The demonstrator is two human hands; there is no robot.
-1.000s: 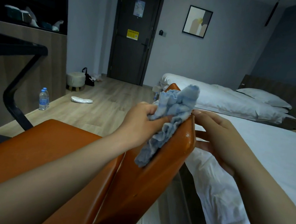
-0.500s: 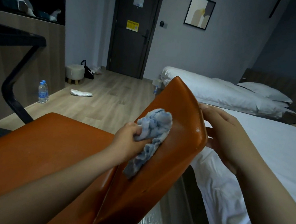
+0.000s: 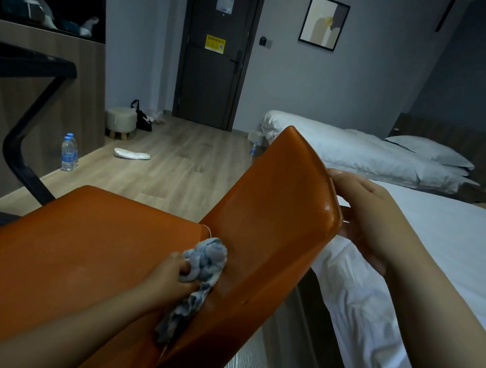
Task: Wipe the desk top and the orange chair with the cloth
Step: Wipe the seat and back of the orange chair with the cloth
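Nearest us, our left forearm reaches across the seat of the orange chair (image 3: 78, 256). Our left hand (image 3: 170, 275) has its fingers curled tight round a bunched blue cloth (image 3: 206, 261). It presses the cloth against the lower backrest, just above the seam where backrest meets seat. A loose tail of cloth hangs down toward us.

To the right, our right hand (image 3: 372, 221) grips the backrest's top corner. The thumb lies along the rim; the fingers wrap behind and are partly hidden by the orange shell.

Just beside the chair on the right lies a bed (image 3: 437, 264) with white sheets, cut off by the frame edge. On the left, the dark table (image 3: 23, 62) with its black angled leg stands apart from the chair. Its top is in shadow and hard to make out.

Farther off on the wooden floor are two water bottles (image 3: 69, 152), a white slipper (image 3: 132, 154) and a small round stool (image 3: 121, 121). Beyond them are a second bed (image 3: 359, 154) with pillows, a dark door (image 3: 214, 76) and a framed picture (image 3: 324, 22) on the wall.
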